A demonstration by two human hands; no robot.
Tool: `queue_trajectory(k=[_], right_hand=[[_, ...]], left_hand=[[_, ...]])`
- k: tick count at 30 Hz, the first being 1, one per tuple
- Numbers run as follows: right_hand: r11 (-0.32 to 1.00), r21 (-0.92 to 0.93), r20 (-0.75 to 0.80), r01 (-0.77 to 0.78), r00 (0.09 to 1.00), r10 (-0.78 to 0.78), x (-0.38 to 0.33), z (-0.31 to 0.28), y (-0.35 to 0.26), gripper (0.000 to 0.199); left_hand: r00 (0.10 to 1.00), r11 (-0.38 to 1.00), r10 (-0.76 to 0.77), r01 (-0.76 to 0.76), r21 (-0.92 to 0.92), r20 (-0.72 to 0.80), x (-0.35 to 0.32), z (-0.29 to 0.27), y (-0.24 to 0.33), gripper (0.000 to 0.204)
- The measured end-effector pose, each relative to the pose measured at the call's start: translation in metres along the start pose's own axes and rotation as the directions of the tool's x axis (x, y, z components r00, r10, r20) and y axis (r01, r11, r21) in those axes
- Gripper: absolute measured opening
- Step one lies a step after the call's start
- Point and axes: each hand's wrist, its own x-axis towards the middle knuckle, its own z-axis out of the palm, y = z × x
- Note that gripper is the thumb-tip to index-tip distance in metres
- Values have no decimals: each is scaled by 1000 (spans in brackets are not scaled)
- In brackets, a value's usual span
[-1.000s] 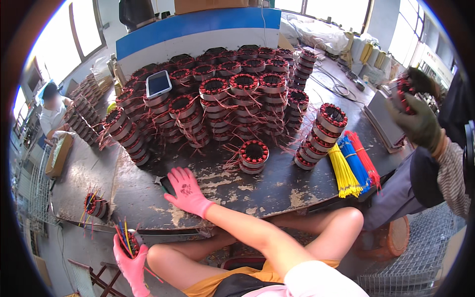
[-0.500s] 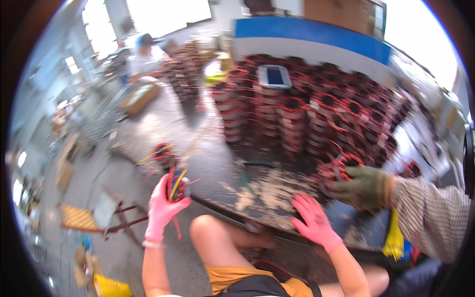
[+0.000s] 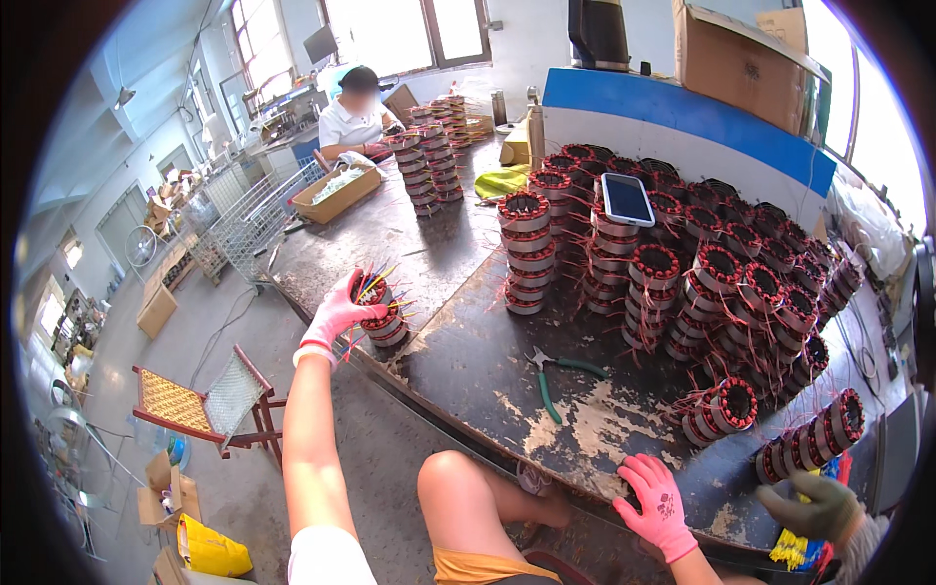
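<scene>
My left hand (image 3: 343, 314), in a pink glove, grips a wound motor stator (image 3: 373, 291) with red windings and yellow, blue and red wires. It sits on top of a short stack of stators (image 3: 388, 331) at the table's left edge; my palm hides part of it. My right hand (image 3: 655, 502), also pink-gloved, rests on the table's near edge with its fingers apart, holding nothing. Ahead of it lie green-handled cutting pliers (image 3: 554, 378), jaws pointing away. A stator stack lying on its side (image 3: 720, 411) is beyond my right hand.
Tall stator stacks (image 3: 653, 283) crowd the right back, a phone (image 3: 627, 200) on top. A co-worker's green-gloved hand (image 3: 817, 507) is at the lower right, near another tilted stack (image 3: 811, 437). Another person (image 3: 356, 122) sits at the far end. A folding chair (image 3: 210, 400) stands left.
My left hand has carried the stator forward onto the short stack. The co-worker's gloved hand has drawn back from the stators toward the lower right. My right hand stays at the table edge.
</scene>
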Motion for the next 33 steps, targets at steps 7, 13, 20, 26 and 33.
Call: queue_trajectory(k=[7,13,20,26,33], right_hand=[[999,-33,13,-23,1000,24,-1,-1,-2,51],[1000,-22,18,-18,1000,18,2,0,-5,52],[999,-47,6,-8,1000,8,-1,3,0,53],[1000,-7,-7,9,1000,-9,-1,4,1,53],[1000,-23,0,-6,1000,6,-1,3,-1,53]], left_hand=[[992,982,-23,45,-182,121,14,11,-23,115],[985,985,5,25,-170,173,10,0,-28,115],[990,890,-67,5,456,120,12,5,3,122],[991,933,-59,11,359,122,11,-2,0,114],[981,963,4,-56,265,194,8,-5,-8,112]])
